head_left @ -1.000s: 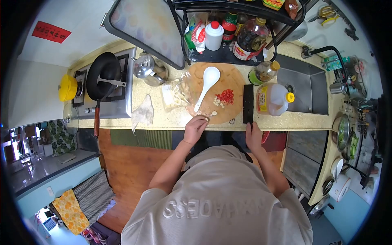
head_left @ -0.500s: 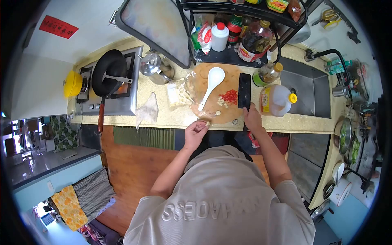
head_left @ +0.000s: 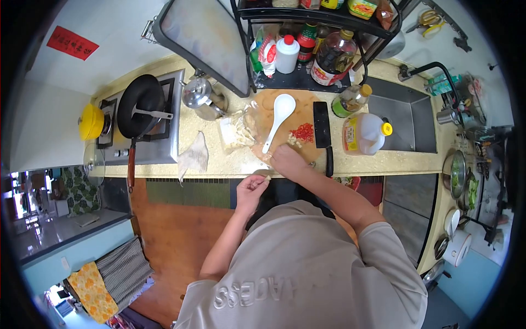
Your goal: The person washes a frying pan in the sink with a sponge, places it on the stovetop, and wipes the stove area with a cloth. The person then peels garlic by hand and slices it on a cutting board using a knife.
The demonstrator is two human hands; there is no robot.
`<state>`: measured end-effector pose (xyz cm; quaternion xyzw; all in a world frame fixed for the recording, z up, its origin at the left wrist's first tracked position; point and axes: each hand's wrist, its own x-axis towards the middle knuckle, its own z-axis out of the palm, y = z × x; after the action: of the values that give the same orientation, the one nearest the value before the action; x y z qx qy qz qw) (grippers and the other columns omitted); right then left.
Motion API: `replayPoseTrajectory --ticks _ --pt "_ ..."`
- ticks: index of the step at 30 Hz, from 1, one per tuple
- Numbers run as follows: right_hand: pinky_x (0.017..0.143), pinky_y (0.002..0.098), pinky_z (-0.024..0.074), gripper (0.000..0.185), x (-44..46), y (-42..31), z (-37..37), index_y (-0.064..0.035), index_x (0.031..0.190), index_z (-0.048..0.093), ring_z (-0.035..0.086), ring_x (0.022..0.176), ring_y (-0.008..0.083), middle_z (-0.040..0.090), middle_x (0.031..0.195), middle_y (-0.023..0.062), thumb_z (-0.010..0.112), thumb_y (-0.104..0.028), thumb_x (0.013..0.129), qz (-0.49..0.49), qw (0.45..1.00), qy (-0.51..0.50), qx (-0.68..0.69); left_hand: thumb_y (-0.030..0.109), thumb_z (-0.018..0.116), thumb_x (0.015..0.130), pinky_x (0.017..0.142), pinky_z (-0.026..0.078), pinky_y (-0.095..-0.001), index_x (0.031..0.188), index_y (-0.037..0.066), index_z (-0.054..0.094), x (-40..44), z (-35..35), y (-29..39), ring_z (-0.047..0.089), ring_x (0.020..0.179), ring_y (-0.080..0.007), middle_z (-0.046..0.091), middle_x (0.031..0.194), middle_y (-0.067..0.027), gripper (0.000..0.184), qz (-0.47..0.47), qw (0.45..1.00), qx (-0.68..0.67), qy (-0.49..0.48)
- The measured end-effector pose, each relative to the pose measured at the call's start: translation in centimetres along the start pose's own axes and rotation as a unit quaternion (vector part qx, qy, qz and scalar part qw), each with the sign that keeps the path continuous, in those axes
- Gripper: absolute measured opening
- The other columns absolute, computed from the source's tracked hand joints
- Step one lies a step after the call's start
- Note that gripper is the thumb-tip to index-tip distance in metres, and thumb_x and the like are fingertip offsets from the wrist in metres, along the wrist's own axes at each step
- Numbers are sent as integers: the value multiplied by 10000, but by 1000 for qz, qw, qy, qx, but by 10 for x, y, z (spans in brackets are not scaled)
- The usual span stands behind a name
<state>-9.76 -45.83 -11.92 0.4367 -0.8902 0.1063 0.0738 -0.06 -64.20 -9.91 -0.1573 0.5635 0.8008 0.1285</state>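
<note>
My left hand (head_left: 251, 192) is just off the counter's front edge, thumb and fingertips pinching a small pale garlic clove (head_left: 267, 178). Across the near edge of the round wooden cutting board (head_left: 307, 100) reaches my right hand (head_left: 287, 162), its fingers curled down on the wood; what they hold, if anything, is hidden. Chopped red chili (head_left: 303, 132) and bits of chopped garlic (head_left: 294, 141) lie just beyond it. A white spoon (head_left: 281, 116) rests on the board. The cleaver (head_left: 321, 125) lies along the board's right side, black handle towards me, with no hand on it.
Left of the board are a bag of pale mushrooms (head_left: 236, 130), a cloth (head_left: 194, 156) and a steel kettle (head_left: 204, 98). A black wok (head_left: 141, 104) sits on the stove. Oil jug (head_left: 366, 135), bottle (head_left: 350, 101) and sink (head_left: 408, 112) are on the right. A seasoning rack (head_left: 323, 16) stands behind.
My right hand has let go of the cleaver and moved left onto the board's near edge. My left hand, still pinching the clove, has drawn back slightly towards me.
</note>
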Motion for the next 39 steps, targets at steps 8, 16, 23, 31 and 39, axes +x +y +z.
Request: replayPoseTrajectory --ticks 8,16,23,31,39 --pt "745 352 407 72 4 -13 -11 -100 757 621 581 780 223 602 736 34 587 -163 750 66 998 -23 3 -81 654 861 761 489 -187 959 -3 659 0 2 7 602 803 -48 680 921 -29 125 0 1000 -7 6" --pt "675 462 515 106 -184 -43 -87 -75 871 650 639 772 378 641 827 168 595 -45 785 522 833 98 153 -110 646 850 842 505 -245 967 16 640 26 34 7 628 899 -105 678 1009 -77 171 5 996 -5 -87" --pt "687 458 506 74 -350 -10 -22 -41 789 664 641 773 381 622 756 199 615 -5 747 664 734 115 80 -139 621 849 884 513 -263 973 11 625 46 84 8 641 965 -132 673 1041 -93 195 -18 980 1 -196" --pt "714 417 528 175 -263 -16 -68 -36 911 691 657 784 325 677 893 149 596 -8 766 636 740 146 163 -122 649 840 866 504 -252 998 22 634 47 117 24 627 980 -112 661 1083 -73 214 -7 971 34 -237" --pt "641 220 509 241 -100 -14 -113 27 1119 649 630 756 91 680 908 61 600 -150 963 454 502 218 703 -129 616 863 901 530 -282 1028 -9 615 38 116 31 636 1009 -140 645 1088 -80 204 31 966 -8 -256"
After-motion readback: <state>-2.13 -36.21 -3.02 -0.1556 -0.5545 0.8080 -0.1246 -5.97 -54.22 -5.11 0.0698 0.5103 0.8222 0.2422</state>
